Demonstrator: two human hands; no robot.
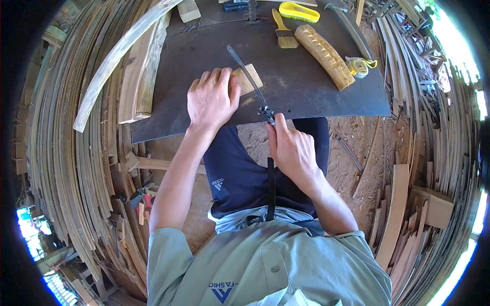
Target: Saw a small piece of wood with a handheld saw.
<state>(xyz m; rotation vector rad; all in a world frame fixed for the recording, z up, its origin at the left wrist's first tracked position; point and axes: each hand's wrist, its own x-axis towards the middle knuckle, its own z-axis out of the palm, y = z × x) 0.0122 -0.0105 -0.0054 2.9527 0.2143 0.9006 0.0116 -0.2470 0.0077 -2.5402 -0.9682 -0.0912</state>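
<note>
Near the front edge of the dark work board [178, 97], my left hand [211, 99] grips a small pale wooden block [253, 76], its fingers curled over the block's left side. My right hand [294, 153] is closed round the handle of a long, thin metal saw-like tool [249, 79], below the board's edge in the picture. The tool lies diagonally across the block, its far end pointing up and left, with a dark fitting near the handle. Pale dust is scattered beside the block. Whether the tool's edge touches the wood I cannot tell.
Long planks [138, 81] and a curved pale slat [104, 69] lie at left. A brush [285, 35], yellow scrub brush [300, 11], carved wood [324, 56] and tape measure [359, 68] sit on the board's right. Stacked strips [434, 148] flank me; my legs are under the board.
</note>
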